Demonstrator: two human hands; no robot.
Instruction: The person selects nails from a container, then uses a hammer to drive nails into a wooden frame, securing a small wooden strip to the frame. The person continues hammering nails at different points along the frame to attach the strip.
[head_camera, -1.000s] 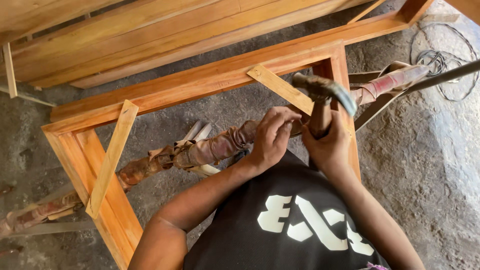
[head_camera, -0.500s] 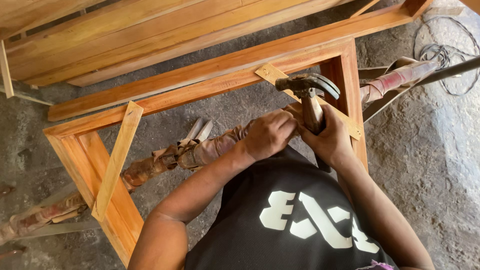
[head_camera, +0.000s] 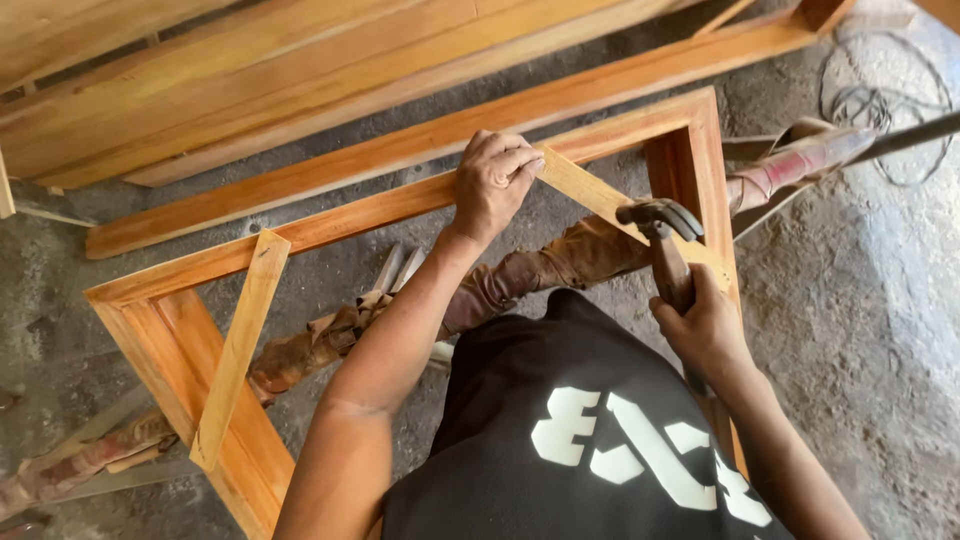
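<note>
Since the earlier frame, left hand (head_camera: 492, 183) shifts up the brace (head_camera: 610, 205), pinching its top end against the frame (head_camera: 690, 150). Right hand (head_camera: 705, 325) grips the hammer (head_camera: 662, 232), head over the brace. A glancing blow could shift the brace or hit fingers.

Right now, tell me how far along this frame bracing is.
Done: the diagonal brace strip lies across the wooden frame's left corner. In hand: the left hand presses the upper end of the second brace strip against the top rail, while the right hand holds the claw hammer with its head at that strip. Left: nailing the second strip; I cannot see any nails.
</note>
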